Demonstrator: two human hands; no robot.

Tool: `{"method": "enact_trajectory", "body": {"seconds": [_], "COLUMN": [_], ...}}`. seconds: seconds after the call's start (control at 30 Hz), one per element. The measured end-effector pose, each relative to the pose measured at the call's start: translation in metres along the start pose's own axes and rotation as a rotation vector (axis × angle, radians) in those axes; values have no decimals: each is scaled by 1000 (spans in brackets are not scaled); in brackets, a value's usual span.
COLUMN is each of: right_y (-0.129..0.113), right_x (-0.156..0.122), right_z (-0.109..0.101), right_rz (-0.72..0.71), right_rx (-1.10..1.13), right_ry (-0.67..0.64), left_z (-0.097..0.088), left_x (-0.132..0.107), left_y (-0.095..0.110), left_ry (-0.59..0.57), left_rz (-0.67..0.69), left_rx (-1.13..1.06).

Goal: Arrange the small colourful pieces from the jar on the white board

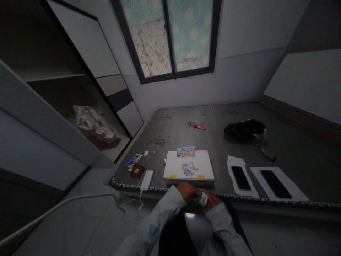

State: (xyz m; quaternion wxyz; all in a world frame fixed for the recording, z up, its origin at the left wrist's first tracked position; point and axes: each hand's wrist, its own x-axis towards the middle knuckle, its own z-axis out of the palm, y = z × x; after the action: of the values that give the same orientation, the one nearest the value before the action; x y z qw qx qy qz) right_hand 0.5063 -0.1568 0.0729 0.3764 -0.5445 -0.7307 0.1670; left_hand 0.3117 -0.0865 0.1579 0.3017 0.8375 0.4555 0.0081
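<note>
In front of the white box's near side, low over my lap, I hold a small clear bottle (203, 199) with a white label. My left hand (188, 192) closes around its left end. On the other side my right hand (212, 200) wraps it, with some fingers hidden. The white box (170, 167) lies flat at the mattress edge, two yellow tape pieces on its front. Small colourful puzzle pieces (188, 169) are heaped on the lid. A colourful picture card (185, 152) rests at the box's far edge.
Left of the box are a white power bank (147, 180) with a cable, a brown round object (137, 171) and a blue card (134, 160). To the right lie two phones (241, 177) on white paper and a black cap (245, 129). A red-handled item (197, 126) lies farther back.
</note>
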Motion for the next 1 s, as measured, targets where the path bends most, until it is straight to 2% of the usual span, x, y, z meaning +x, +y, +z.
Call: {"method": "enact_trajectory", "body": {"seconds": [0.1,0.2,0.3,0.37,0.4,0.5,0.6,0.8,1.0], "right_y": [5,19,43,59,66,73,67,56,75], "right_x": [-2,-8,-18,-27,-31,-42,-48,-51,-55], "right_z": [2,5,7,8,8,6,-3,-15,-1], "right_rz": [13,33,42,56,70,107,121,206,212], "right_rx": [23,0,-19,-22,-22,-29,-38,0,-15], "right_ry": [19,25,14,17,17,3,-26,32,-2], "left_z": [-3,-10,-18,-23,-24,-20,-9,7,12], "left_x": [-1,-2,5,15,22,46,68,94,102], "left_y": [6,-1,-27,-51,-62,-91,-106,-115,-111], "left_ry": [11,64,170,252,255,240,212,128,66], "left_rz": [75,119,107,11,-35,-146,-143,-108,-112], "left_rx": [25,-59,-86,-68,-44,173,254,340,431]}}
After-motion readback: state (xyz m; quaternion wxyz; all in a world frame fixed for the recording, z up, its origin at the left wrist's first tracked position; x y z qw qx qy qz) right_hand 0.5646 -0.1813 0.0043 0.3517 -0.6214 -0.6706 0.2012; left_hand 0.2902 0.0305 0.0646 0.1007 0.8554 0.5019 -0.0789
